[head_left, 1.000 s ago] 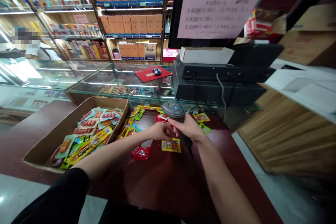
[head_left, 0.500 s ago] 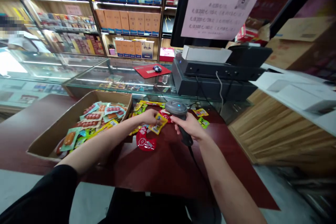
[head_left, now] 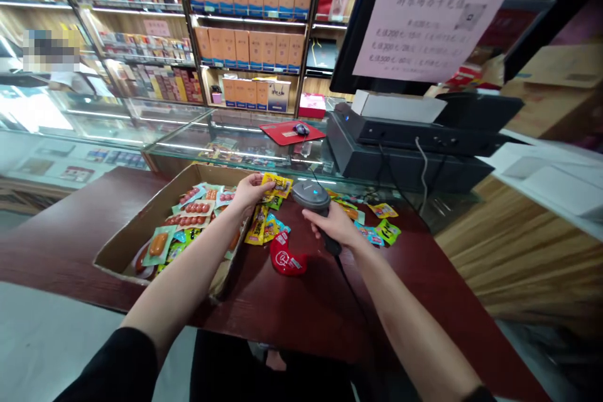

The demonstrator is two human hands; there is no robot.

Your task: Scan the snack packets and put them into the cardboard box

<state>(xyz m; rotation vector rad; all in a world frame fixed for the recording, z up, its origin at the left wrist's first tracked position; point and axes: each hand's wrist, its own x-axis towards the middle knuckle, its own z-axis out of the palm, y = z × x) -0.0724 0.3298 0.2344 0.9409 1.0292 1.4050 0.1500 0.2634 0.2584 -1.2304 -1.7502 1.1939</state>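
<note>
Pinched in my left hand (head_left: 252,191) is a small yellow snack packet (head_left: 277,186), raised near the right rim of the cardboard box (head_left: 127,226). My right hand (head_left: 338,224) is wrapped round the handle of a dark barcode scanner (head_left: 311,196), its head pointing away from me and a blue light lit on top. A red snack packet (head_left: 286,259) lies on the dark red table (head_left: 282,308) below both hands. Between box and scanner lie more yellow packets (head_left: 258,226). Sausage packets (head_left: 195,207) fill much of the box.
Right of the scanner lie a green packet (head_left: 388,231) and a blue one (head_left: 370,235). Behind are a glass counter (head_left: 188,138), a red mouse pad (head_left: 277,132) and a monitor with a pink notice (head_left: 428,31). A person (head_left: 70,78) is at the far left.
My left hand has moved away from the red packet toward the box, with a yellow packet in it. More packets now show right of the scanner. The view has shifted left.
</note>
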